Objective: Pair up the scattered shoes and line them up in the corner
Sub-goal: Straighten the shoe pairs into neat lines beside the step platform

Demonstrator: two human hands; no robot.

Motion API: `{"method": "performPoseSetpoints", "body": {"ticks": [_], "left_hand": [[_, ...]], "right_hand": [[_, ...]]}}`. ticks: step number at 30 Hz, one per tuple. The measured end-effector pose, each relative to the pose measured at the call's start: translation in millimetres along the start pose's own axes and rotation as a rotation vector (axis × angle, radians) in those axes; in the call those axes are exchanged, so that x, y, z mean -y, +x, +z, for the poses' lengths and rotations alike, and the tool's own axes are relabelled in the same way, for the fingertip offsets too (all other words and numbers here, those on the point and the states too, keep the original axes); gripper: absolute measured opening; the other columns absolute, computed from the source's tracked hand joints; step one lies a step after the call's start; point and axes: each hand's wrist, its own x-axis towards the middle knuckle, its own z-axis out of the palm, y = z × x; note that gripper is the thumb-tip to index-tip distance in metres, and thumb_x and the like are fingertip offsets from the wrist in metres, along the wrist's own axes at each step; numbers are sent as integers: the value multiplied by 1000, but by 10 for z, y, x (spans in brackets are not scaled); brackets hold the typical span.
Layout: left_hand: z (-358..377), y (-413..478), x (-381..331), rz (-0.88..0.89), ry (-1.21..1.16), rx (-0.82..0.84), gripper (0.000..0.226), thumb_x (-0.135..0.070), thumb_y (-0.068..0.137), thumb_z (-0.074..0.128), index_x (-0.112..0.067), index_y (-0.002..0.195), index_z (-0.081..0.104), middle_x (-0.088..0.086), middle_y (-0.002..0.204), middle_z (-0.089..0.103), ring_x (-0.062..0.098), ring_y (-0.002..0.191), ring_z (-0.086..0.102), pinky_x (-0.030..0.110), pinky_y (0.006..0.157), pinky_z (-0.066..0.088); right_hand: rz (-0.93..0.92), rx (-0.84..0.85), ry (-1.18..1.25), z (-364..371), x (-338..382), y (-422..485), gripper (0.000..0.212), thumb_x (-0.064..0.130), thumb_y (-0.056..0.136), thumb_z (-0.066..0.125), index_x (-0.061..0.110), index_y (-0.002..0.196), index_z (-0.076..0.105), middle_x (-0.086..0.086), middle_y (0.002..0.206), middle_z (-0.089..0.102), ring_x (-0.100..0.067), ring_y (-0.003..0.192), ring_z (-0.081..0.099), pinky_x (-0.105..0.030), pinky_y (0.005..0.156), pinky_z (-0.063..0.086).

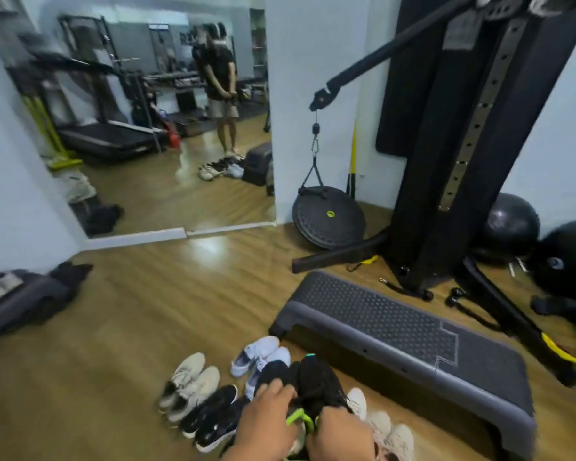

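Down at six o'clock of the view, above brown wood-plank floor [130, 327]: pair of black knit trainers with neon-green heel loops [315, 382], side by side, toes toward twelve, held by the heels. Left hand [268, 422] curled over heel of the left-side trainer, fingers bent down onto the knit. Right hand [341, 437] clenched round heel of the other, a green loop showing just beside its knuckles. Both hands closed tight on the pair. Whether the soles touch the floor, cannot tell.

Other shoes lie on the floor around the hands. At nine o'clock from them: pair of black mesh trainers with white soles [210, 419], touching each other, toes toward one o'clock. Just beyond, at ten: pair of beige knit trainers [190, 382], side by side, same heading. At eleven: pair of white slip-on shoes [256, 356], partly behind the held pair's toes. At three o'clock: pale pinkish-white trainers [394, 439], partly hidden by the right hand, count unclear.

At two o'clock: long grey-and-black studded plastic aerobic step [413, 331], near the shoes. Beyond it, black steel cable machine [423, 194] against a white wall. Far at eleven o'clock: large wall mirror [147, 194], reflecting a standing person.
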Motion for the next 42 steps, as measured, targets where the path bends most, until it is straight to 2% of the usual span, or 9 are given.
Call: {"method": "performPoseSetpoints", "body": {"ticks": [1,3,8,14,18,22,25,32,42], "left_hand": [[-91,-84,0,0,-54,-14,37,-41,85,57,-29,119,50,-4,124,42,18,122,41,36,92,42],[-195,-228,56,-58,-29,-91,39,-40,86,56,-28,122,49,-4,124,43,19,122,39,36,92,42],[-198,-735,302,-227,-75,-176,47,-38,88,54,-33,132,40,-10,125,41,14,124,38,36,93,46],[-184,-1478,808,-587,-292,-254,52,-48,88,54,-29,132,35,-5,132,43,20,119,51,34,92,47],[-259,-1815,1157,-792,-382,-276,55,-42,92,51,-20,138,30,4,125,53,25,113,58,36,91,50],[-366,-2259,1687,-917,-414,-406,48,-23,96,44,-23,141,28,5,123,51,24,111,58,35,89,49],[-476,-2636,2172,-964,-408,-509,45,-17,97,42,-23,140,30,4,126,50,23,111,56,34,88,47],[-712,-3480,3310,-1009,-451,-666,31,-17,97,44,-18,127,38,4,120,54,22,103,57,35,80,49],[-930,-4166,4637,-1113,-546,-643,52,-26,95,54,-21,139,26,0,121,53,14,92,54,24,68,45]], "right_hand": [[3,-72,-5,25,-11,102,33,39,98,39,27,127,51,-18,134,51,-32,119,51,-63,108,20],[-90,-88,9,-33,166,6,54,46,96,39,31,148,37,-3,153,39,-23,140,36,-41,111,30],[-160,-29,-51,-169,523,-260,38,44,88,50,23,117,61,3,119,64,-18,109,62,-32,89,48],[-323,-77,-51,-112,1195,-573,31,45,96,47,16,102,39,-1,102,50,-22,121,53,-33,90,40],[-467,-52,-239,182,1774,-659,52,43,91,51,19,136,47,-2,132,57,-24,112,57,-34,90,44],[-634,-50,-326,568,2509,-765,34,45,81,51,29,110,60,2,116,67,-20,111,62,-38,99,37],[-714,-57,-345,787,3096,-955,13,40,83,51,29,87,56,3,105,68,-19,107,61,-39,97,32],[-873,-107,-364,1361,4402,-1337,8,37,88,51,32,93,53,4,81,59,-20,97,62,-40,94,26],[-904,-105,-307,2041,5840,-1516,21,34,91,48,33,109,58,6,97,69,-17,96,64,-37,95,27]]}}
